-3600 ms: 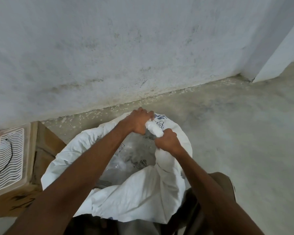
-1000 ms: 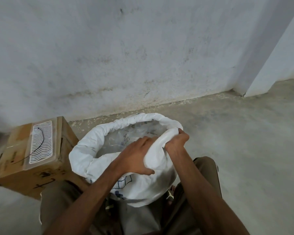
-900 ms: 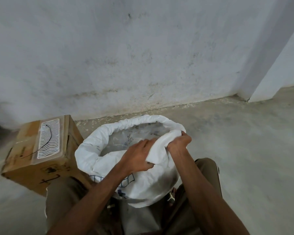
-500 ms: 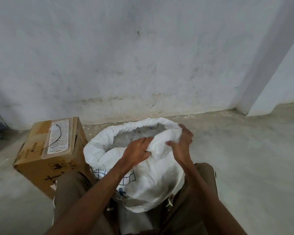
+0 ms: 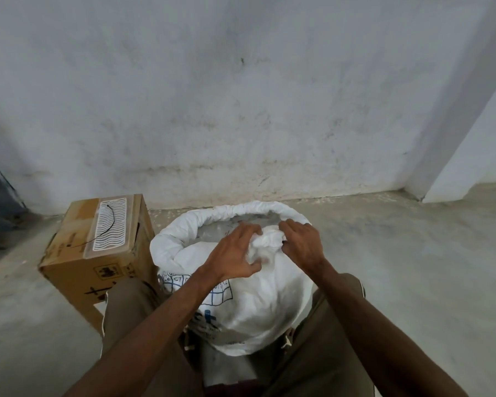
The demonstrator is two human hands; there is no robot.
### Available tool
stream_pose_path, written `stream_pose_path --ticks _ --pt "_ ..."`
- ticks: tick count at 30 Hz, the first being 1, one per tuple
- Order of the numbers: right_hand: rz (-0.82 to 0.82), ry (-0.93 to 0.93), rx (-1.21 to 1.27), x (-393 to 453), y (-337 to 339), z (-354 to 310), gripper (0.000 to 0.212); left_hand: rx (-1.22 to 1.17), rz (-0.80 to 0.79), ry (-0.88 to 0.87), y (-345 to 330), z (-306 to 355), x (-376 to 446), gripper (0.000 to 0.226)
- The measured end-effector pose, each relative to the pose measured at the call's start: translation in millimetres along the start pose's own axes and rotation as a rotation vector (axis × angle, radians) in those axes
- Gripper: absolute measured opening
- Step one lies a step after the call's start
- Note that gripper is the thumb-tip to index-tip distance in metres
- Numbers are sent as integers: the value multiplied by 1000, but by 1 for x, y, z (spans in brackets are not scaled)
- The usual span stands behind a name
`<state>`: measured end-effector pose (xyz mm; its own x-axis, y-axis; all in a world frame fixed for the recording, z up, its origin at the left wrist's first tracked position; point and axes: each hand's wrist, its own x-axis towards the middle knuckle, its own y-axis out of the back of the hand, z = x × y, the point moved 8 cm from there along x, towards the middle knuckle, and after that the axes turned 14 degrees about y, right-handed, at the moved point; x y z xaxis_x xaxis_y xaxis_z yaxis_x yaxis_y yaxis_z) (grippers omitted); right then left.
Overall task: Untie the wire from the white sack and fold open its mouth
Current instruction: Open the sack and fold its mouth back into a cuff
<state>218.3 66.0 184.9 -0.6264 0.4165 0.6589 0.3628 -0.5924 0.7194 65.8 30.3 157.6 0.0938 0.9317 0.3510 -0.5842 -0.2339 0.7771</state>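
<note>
The white sack (image 5: 252, 305) stands on the floor between my knees, blue print on its near side. Its mouth is open, and the far and left rim (image 5: 201, 219) is rolled outward into a thick cuff. A clear plastic liner shows inside. At the near right of the rim, my left hand (image 5: 235, 253) and my right hand (image 5: 301, 242) both grip a bunched fold of the sack's cloth (image 5: 265, 243) between them. A thin black wire (image 5: 109, 224) lies curved on top of the cardboard box to the left.
A brown cardboard box (image 5: 98, 265) with a white wavy label sits on the floor just left of the sack, touching my left knee. A stained white wall runs behind. Bare concrete floor spreads to the right. A dark object stands at the far left edge.
My hands worked round the rim from the far side to the near right, rolling it outward. In the last half second my right hand closed onto the bunched cloth. The view tilted up.
</note>
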Motion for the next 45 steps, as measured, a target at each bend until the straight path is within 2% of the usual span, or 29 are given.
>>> stream_pose_path --ticks 4,6,7,8,10,11,12,14,16,18,20,22,24,26,28,30,32,34,35,36,39,41,43,45 --pt "26 28 -64 -13 -6 -13 27 166 169 -218 -7 7 -1 28" --pt "-15 15 91 -13 -10 -10 29 299 249 -405 -11 15 0 22" --pt "-81 -13 236 -12 -12 -7 34 362 268 -490 -14 16 0 26" --pt "-170 -48 381 -12 -17 -2 48 422 278 -566 -18 15 0 28" --pt "-365 -105 645 -17 -30 3 90 504 285 -665 -25 11 0 25" --pt "-448 -117 686 -20 -36 4 101 520 279 -694 -28 11 0 25" --pt "-496 -104 651 -20 -40 6 102 525 270 -718 -31 13 0 25" --pt "-499 -33 511 -16 -46 6 76 511 227 -751 -34 20 -2 27" --pt "-459 8 432 -12 -52 0 38 434 124 -722 -36 21 -1 30" --pt "-431 52 372 -11 -59 -7 24 222 -65 -487 -32 10 7 43" --pt "-429 89 322 -12 -65 -11 28 -28 -197 -172 -27 -9 11 67" --pt "-422 130 253 -13 -65 -14 37 -194 -236 68 -27 -28 11 91" --pt "-405 168 175 -15 -60 -19 40 -149 -284 223 -33 -41 14 92" --pt "-341 248 106 -22 -58 -28 40 -4 -322 234 -41 -41 19 66" --pt "-294 266 179 -30 -61 -30 43 72 -295 217 -45 -34 22 37" --pt "-260 143 386 -28 -60 -15 47 199 -226 139 -46 -21 24 24" --pt "-368 14 506 -25 -62 0 58 305 -143 -45 -49 -11 22 27" --pt "-554 25 502 -31 -72 7 85 450 -91 -283 -56 -3 13 30" --pt "-642 41 499 -34 -78 8 91 518 -42 -395 -59 0 7 29" --pt "-678 53 502 -36 -82 8 89 560 15 -493 -62 1 1 28" --pt "-691 84 461 -39 -91 1 55 581 137 -654 -68 3 -15 32" --pt "-692 116 375 -43 -97 -5 38 512 84 -567 -67 -1 -12 37" --pt "-644 102 271 -50 -101 -4 30 348 -61 -325 -62 -12 -2 53" --pt "-630 85 185 -57 -104 -6 35 235 -221 -82 -63 -23 3 78"
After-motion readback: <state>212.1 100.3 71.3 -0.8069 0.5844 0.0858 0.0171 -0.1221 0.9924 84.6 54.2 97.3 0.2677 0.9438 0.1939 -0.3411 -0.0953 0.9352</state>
